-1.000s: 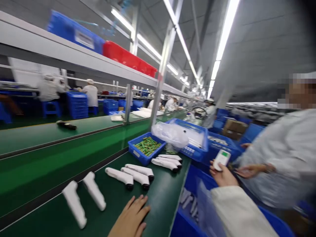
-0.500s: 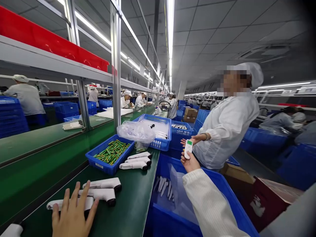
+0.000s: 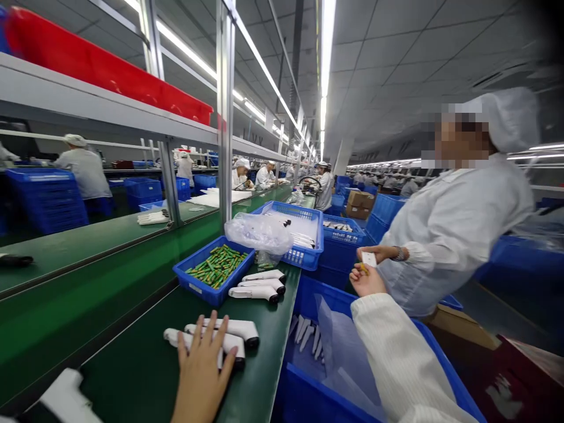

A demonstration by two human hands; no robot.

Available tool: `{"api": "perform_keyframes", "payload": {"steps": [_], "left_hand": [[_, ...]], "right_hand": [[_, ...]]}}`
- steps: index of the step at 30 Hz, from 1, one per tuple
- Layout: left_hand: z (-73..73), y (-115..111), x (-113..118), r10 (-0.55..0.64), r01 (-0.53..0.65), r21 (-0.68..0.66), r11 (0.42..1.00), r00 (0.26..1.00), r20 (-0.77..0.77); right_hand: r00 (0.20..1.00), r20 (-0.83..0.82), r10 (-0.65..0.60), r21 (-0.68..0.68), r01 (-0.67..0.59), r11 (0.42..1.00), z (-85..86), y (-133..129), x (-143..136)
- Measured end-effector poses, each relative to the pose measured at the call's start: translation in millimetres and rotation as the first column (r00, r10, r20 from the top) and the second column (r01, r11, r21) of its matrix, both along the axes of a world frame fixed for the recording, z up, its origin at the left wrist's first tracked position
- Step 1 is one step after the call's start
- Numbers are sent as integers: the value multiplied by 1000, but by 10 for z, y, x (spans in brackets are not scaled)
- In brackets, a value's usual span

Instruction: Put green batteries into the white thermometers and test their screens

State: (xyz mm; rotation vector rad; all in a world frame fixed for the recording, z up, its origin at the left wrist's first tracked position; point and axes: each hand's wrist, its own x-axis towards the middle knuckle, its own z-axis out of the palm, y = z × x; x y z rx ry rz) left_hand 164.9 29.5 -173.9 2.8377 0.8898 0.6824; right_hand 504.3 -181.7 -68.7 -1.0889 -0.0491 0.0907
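My left hand (image 3: 202,364) lies with spread fingers over several white handheld devices (image 3: 240,332) on the green belt. My right hand (image 3: 368,283) reaches out over the blue crate, fingers curled, with something small and yellowish at the fingertips that I cannot make out. Right above those fingertips is a small white device (image 3: 369,259), in the grasp of a co-worker's hand (image 3: 386,252); whether my fingers still touch it is unclear. More white devices (image 3: 259,288) lie beside a blue tray (image 3: 215,295) of green-yellow batteries (image 3: 217,265).
A clear plastic bag (image 3: 258,232) sits by a blue basket (image 3: 318,232). Below my right arm stands a large blue crate (image 3: 304,390) with white parts and plastic sheets. The co-worker (image 3: 458,205) stands at the right. A metal post (image 3: 225,117) rises behind the tray.
The white device has turned, its green screen no longer showing, and the co-worker's fingers now close around it. My left hand is farther over the white devices. The whole view has shifted.
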Motion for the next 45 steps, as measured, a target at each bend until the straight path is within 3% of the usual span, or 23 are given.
{"api": "perform_keyframes", "payload": {"steps": [3, 6, 9, 13, 16, 19, 21, 23, 26, 28, 31, 34, 36, 39, 42, 45], "left_hand": [[-3, -185, 91, -110, 112, -39, 993, 993, 34], [8, -304, 103, -224, 228, -30, 973, 970, 93], [45, -374, 9, -203, 214, -70, 974, 969, 141], [86, -415, -225, -71, 95, -183, 979, 988, 135], [109, -395, -414, 57, 3, -338, 941, 984, 168], [122, -337, -565, 198, -76, -461, 884, 955, 222], [120, -294, -632, 260, -105, -503, 858, 933, 250], [125, -251, -673, 298, -98, -550, 829, 910, 287], [210, -165, -720, 356, -37, -643, 765, 856, 375], [348, -83, -767, 415, 25, -704, 710, 793, 447], [662, 43, -889, 518, 176, -760, 626, 635, 573], [1009, 112, -1067, 634, 363, -751, 552, 402, 661], [1203, 115, -1200, 695, 482, -717, 504, 267, 668], [1405, 77, -1378, 741, 635, -643, 428, 161, 652], [1521, 9, -1473, 765, 805, -479, 350, 49, 642], [1594, -78, -1465, 765, 892, -304, 334, -69, 640]], "right_hand": [[982, 135, 133, -141, -114, 983, 28, 390, -165], [885, 279, 373, -374, -258, 891, -38, 1063, -532], [672, 326, 665, -665, -336, 667, -132, 1843, -988], [424, 203, 882, -931, -196, 308, -183, 2648, -1411], [311, 60, 948, -995, -58, 82, -192, 2961, -1520], [226, -22, 974, -999, 42, -32, -213, 3076, -1539], [193, -30, 981, -996, 80, -46, -232, 3090, -1541], [185, -8, 983, -995, 94, -26, -251, 3083, -1546], [216, 61, 974, -996, 83, 44, -276, 3069, -1558], [250, 122, 961, -992, 65, 109, -290, 3059, -1562], [296, 220, 930, -974, 17, 225, -296, 3027, -1562], [335, 315, 888, -932, -68, 356, -244, 2987, -1579], [355, 363, 862, -888, -150, 435, -150, 2959, -1630], [342, 405, 848, -799, -318, 510, 85, 2869, -1823], [255, 433, 864, -699, -510, 501, 382, 2628, -2178], [115, 441, 890, -622, -676, 395, 653, 2235, -2617]]}}
